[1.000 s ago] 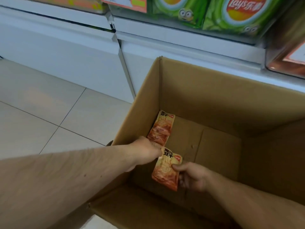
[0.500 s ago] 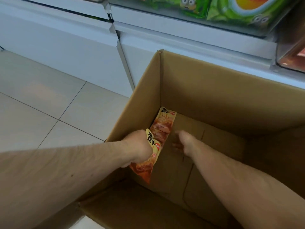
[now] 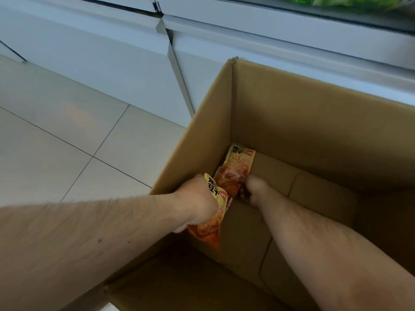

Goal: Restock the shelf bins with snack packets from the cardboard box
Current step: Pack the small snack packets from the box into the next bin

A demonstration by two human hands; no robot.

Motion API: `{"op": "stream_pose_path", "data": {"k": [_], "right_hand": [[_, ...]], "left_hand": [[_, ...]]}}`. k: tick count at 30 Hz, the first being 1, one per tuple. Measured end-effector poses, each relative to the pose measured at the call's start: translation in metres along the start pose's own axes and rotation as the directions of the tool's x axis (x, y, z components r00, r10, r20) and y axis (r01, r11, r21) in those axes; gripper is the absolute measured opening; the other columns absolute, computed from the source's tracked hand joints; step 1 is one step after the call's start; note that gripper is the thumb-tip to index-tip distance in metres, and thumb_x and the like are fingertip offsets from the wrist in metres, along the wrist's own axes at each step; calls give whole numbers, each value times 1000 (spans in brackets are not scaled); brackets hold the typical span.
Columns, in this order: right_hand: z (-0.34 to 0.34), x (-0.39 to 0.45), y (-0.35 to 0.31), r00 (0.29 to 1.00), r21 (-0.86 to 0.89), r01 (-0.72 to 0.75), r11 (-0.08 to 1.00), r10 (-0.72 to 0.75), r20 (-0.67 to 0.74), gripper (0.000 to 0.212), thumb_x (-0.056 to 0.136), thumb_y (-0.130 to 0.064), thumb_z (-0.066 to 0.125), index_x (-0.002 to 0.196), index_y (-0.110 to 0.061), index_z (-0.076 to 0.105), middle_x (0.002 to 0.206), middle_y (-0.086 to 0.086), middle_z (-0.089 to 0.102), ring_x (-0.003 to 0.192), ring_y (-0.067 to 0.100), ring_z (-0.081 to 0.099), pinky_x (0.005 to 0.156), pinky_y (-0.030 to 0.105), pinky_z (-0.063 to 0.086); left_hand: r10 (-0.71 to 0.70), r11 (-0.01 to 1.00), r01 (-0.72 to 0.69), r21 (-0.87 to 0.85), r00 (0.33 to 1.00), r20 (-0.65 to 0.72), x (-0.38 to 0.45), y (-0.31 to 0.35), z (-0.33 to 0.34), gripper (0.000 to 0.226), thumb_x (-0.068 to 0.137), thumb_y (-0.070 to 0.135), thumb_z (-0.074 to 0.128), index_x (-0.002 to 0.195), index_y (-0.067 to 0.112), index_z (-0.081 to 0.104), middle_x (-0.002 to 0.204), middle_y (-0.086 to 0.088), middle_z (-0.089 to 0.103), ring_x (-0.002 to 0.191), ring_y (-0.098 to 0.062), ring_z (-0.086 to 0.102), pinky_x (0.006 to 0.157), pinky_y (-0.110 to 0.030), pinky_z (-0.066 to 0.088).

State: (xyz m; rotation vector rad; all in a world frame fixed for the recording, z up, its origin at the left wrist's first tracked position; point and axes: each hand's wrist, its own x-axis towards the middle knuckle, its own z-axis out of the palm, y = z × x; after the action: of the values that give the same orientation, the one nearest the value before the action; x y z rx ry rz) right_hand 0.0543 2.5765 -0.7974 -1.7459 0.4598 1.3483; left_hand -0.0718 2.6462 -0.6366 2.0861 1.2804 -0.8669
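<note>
Moved: right hand [image 3: 253, 189] now on last packet [image 3: 238, 167] at box [image 3: 292, 122] floor, fingers hidden, grip unclear | left hand [image 3: 197, 203] fisted round held packet [image 3: 213, 221] | left: both to be binned (bins unseen)

Two snack packets show, both orange and yellow: one packet [image 3: 213, 212] in the left hand [image 3: 197, 203], the other packet [image 3: 238, 169] lying on the bottom of the box [image 3: 292, 113] by its left wall. One cardboard box, open at the top. Two bare hands reach into it, left and right hand [image 3: 253, 189]. Nothing else in the box can be counted.
</note>
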Motion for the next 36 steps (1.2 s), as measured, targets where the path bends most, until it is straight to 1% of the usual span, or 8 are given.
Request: {"op": "stream_pose_path", "data": {"k": [5, 10, 13, 16, 19, 24, 27, 36], "right_hand": [[-52, -25, 25, 998, 131, -54, 990, 52, 20, 15, 101, -11, 47, 94, -15, 59, 84, 3, 63, 75, 16, 59, 62, 30, 47], [-121, -72, 30, 998, -59, 3, 998, -7, -67, 22, 101, -14, 50, 123, -17, 51, 103, 8, 66, 94, 24, 66, 69, 36, 53], [-141, -109, 22, 993, -163, 88, 983, -101, -68, 24, 100, -12, 50, 123, -19, 54, 106, 9, 68, 93, 24, 69, 82, 43, 57], [-146, -154, 10, 981, -174, 194, 965, -196, 6, 20, 101, -11, 48, 119, -17, 56, 107, 10, 71, 97, 25, 70, 90, 45, 56], [-145, -203, 1, 959, -125, 276, 953, -264, 101, 16, 102, -12, 48, 114, -13, 57, 108, 12, 72, 101, 27, 70, 85, 43, 57], [-158, -276, -7, 908, -93, 413, 906, -402, 115, 8, 102, -12, 47, 103, -12, 55, 105, 13, 73, 100, 30, 70, 94, 49, 53], [-168, -307, -12, 874, -121, 486, 866, -478, 88, 7, 102, -11, 46, 101, -11, 52, 97, 11, 74, 90, 26, 72, 82, 42, 55], [-182, -345, -28, 712, -147, 691, 708, -701, -32, 13, 95, -3, 58, 83, -9, 59, 79, 10, 73, 75, 26, 71, 75, 42, 54]], "left_hand": [[66, 995, -63, -79, 997, 45, -2, 4, 6, 41, 95, 16, 56, 132, 4, 46, 90, -1, 50, 88, -19, 51, 56, -20, 39], [141, 957, -100, -273, 981, 135, -17, 4, -3, 78, 98, 6, 45, 153, 46, 5, 141, -5, 43, 108, -21, 54, 88, -30, 52], [212, 921, -166, -352, 972, 96, -26, 10, -5, 58, 97, -1, 43, 139, 37, 47, 129, -4, 52, 86, -17, 57, 47, -17, 44], [256, 931, -222, -289, 963, 85, -45, 18, -5, 49, 97, -3, 38, 123, 28, 64, 147, -3, 44, 121, -28, 53, 71, -29, 55], [326, 909, -275, -313, 937, 124, -68, 28, -6, 55, 95, -7, 33, 126, 24, 66, 143, -4, 49, 110, -23, 58, 83, -29, 55], [630, 574, -160, -803, 712, 309, -101, 52, -5, 51, 72, 3, 56, 122, 14, 60, 106, -10, 73, 91, -27, 72, 88, -43, 56], [792, 371, -91, -924, 550, 264, -116, 67, -8, 54, 78, 19, 54, 131, 13, 57, 125, -13, 67, 114, -35, 64, 103, -49, 46], [675, 208, -282, -936, 735, -72, -134, 79, -22, 23, 95, 11, 60, 116, 4, 67, 109, -17, 73, 101, -34, 70, 89, -45, 57]]}}
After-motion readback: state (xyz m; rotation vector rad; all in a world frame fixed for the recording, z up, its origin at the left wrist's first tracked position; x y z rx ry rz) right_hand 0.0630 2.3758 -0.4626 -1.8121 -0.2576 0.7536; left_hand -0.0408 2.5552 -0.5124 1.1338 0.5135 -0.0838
